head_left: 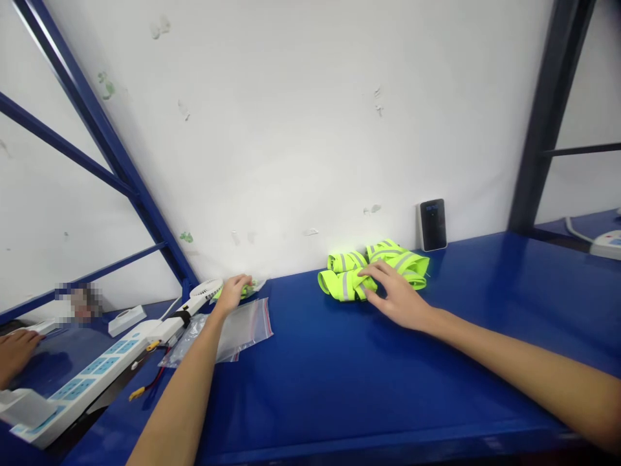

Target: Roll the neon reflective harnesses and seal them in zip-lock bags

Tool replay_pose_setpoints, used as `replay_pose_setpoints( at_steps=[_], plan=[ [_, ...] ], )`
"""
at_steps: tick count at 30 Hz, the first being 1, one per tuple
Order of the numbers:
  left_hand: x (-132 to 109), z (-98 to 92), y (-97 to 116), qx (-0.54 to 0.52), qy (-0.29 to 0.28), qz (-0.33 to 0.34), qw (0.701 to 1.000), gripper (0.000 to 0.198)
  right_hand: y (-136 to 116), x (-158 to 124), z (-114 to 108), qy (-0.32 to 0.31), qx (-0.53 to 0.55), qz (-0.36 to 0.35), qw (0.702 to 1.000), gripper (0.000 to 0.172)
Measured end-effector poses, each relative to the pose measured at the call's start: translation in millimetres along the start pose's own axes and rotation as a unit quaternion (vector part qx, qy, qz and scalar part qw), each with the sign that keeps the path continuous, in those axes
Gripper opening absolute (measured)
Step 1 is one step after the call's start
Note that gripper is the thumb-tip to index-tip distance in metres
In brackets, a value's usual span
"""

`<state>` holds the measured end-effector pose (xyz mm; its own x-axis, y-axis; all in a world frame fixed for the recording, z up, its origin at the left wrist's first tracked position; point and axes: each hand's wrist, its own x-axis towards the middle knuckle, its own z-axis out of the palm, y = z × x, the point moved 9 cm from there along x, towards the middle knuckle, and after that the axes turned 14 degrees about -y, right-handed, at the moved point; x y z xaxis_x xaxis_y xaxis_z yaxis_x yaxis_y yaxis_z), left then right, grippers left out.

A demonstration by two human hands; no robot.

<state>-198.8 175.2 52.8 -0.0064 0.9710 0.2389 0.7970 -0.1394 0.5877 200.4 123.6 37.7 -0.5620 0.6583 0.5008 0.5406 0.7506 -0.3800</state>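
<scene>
Several neon-yellow reflective strap bundles (pixel 405 262) with grey stripes lie folded against the wall on the blue table. The nearest strap bundle (pixel 342 286) lies under my right hand (pixel 398 298), with the thumb and fingers closed around its right edge. Farther left, my left hand (pixel 233 294) has its fingers curled over a small neon-yellow piece in clear plastic (pixel 252 288) by the wall; the hand partly covers it. Clear zip bags (pixel 250 327) lie flat beneath and beside my left forearm.
A black-and-white box-shaped device (pixel 433 224) stands at the wall. Left are a white fan (pixel 207 288), a long power strip (pixel 92 375) and a wire with yellow connectors (pixel 137 393). Another person's hand (pixel 19 349) is at the far left. A blue frame post (pixel 121 149) rises behind.
</scene>
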Motion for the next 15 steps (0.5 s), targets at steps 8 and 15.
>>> replay_pose_setpoints(
  at_steps=[8,15],
  plan=[
    [-11.8,49.4,84.1,0.08,-0.076,0.084,0.99,0.038,18.7,1.7,43.2,-0.148,-0.054,0.036,0.987,0.064],
    [-43.7,134.9,140.9,0.061,-0.207,0.132,0.967,0.052,7.2,5.1,39.1,-0.173,0.0,-0.019,0.985,0.053]
  ],
)
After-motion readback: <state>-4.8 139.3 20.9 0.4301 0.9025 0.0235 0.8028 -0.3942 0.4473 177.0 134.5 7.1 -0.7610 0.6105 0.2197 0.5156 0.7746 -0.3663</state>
